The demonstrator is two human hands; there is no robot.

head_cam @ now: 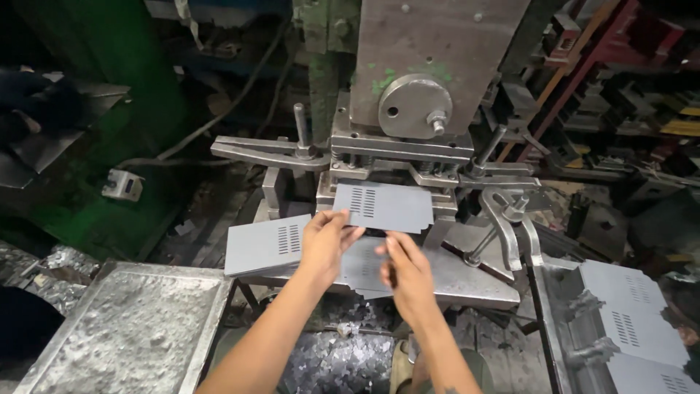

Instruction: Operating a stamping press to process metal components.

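Note:
My left hand [326, 239] pinches the near left corner of a grey sheet-metal plate [390, 206] with two rows of punched slots, holding it at the die of a punch press [408, 95]. My right hand [406, 271] rests its fingers on another grey plate [362, 268] lying flat on the press bed [467, 281], just below the held plate. A stack of like slotted plates [259, 248] lies to the left of my left hand.
At the right, a metal bin [631, 321] holds more slotted plates. A steel tray [131, 328] with metal scrap sits at lower left. Clamps and bolts [503, 219] hold the die. Punched scrap lies on the floor [335, 361].

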